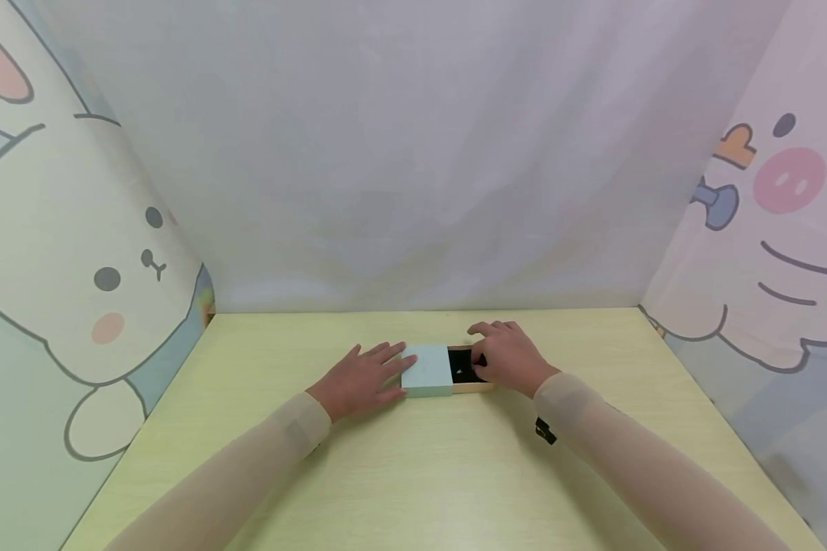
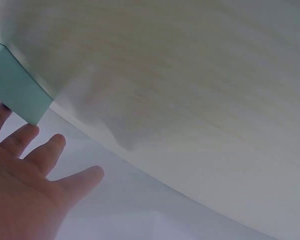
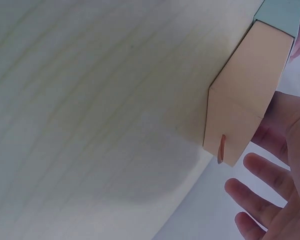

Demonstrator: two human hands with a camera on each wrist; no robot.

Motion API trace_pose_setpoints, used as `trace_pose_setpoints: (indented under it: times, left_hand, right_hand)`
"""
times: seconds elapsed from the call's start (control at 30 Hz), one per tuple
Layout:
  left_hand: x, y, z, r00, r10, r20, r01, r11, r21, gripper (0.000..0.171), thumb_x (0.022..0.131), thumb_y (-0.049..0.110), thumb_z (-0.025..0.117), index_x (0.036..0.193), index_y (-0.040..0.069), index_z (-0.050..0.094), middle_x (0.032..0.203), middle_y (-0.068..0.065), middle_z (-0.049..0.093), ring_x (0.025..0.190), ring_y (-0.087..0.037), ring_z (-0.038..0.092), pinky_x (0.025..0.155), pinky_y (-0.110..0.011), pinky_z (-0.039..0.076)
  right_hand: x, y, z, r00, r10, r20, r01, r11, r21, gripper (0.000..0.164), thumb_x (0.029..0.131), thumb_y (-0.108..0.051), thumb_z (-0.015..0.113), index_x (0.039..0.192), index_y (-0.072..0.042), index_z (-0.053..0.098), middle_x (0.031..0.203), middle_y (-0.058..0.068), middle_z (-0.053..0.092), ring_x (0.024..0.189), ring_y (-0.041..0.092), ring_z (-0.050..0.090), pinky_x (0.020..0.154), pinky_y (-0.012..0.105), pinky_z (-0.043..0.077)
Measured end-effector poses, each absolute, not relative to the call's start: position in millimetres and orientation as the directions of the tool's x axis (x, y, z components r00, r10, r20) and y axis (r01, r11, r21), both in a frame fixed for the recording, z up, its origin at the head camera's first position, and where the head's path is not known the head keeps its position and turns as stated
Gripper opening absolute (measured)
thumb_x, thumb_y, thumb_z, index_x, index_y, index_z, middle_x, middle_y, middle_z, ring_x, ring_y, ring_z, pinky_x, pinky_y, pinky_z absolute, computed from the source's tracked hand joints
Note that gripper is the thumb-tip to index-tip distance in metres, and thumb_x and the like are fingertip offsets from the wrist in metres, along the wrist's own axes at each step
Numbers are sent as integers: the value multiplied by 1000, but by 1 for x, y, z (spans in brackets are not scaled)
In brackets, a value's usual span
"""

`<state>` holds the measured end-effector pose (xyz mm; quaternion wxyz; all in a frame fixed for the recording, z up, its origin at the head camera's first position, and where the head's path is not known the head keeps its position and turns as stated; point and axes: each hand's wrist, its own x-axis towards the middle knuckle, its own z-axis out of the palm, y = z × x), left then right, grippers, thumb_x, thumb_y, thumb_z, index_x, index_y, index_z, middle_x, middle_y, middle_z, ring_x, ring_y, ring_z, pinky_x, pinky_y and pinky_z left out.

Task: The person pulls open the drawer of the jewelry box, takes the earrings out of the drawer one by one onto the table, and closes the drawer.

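A pale blue-green sliding gift box [image 1: 426, 369] lies on the table with its peach drawer [image 3: 240, 85] drawn out to the right. Black lining [image 1: 463, 360] fills the drawer, and a small shiny silver piece [image 1: 459, 372] shows on it. My left hand [image 1: 364, 381] lies spread at the box's left end, some fingertips on the cover. Over the drawer's right end, my right hand [image 1: 511, 358] has thumb and forefinger bent down into the black lining, the other fingers raised. I cannot tell whether these fingertips pinch anything. A small ribbon tab [image 3: 221, 149] sticks out of the drawer's end.
The pale wood-grain table [image 1: 413, 474] carries the box near its back edge. Behind it hangs a whitish cloth [image 1: 413, 153]. Cartoon-printed panels stand at both sides, a rabbit [image 1: 76, 252] on the left. A black item [image 1: 545, 431] is by the right sleeve cuff.
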<state>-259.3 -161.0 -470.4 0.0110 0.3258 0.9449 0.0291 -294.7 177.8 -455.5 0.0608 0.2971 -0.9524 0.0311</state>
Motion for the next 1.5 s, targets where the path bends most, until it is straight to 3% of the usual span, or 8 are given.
trace_pose_setpoints:
  times: [0.5,1.2,1.37,1.5]
  left_hand:
    - [-258,-160,-470,-789,614,-5,612,787,75,67,121,53,63,183,30,48,192,-6,45,177,-36,48,136,-79,45]
    - [-260,-162,-472,-780,625,2,623,777,96,67,121,53,62,182,29,48,192,-8,46,177,-39,48,136,-81,44]
    - [-267,-167,-482,-763,645,38,645,758,94,70,122,60,57,184,30,45,193,-7,44,178,-37,45,137,-81,42]
    - [-261,-163,-472,-781,624,4,622,778,82,68,121,54,61,183,29,47,192,-8,46,177,-38,48,135,-80,45]
  right_hand:
    - [-294,181,-459,-791,-584,183,-592,806,10,14,101,-18,88,90,-26,90,156,10,77,135,36,76,123,63,58]
    - [-288,180,-450,-747,-613,257,-626,779,36,11,101,-17,89,93,-24,90,153,10,78,132,36,77,122,61,59]
    - [-286,179,-449,-735,-620,276,-634,772,47,12,101,-16,90,93,-24,90,152,10,79,131,36,78,121,61,60]
    - [-283,179,-446,-733,-620,280,-635,771,43,11,102,-17,90,93,-25,90,153,10,79,132,36,78,121,61,60]
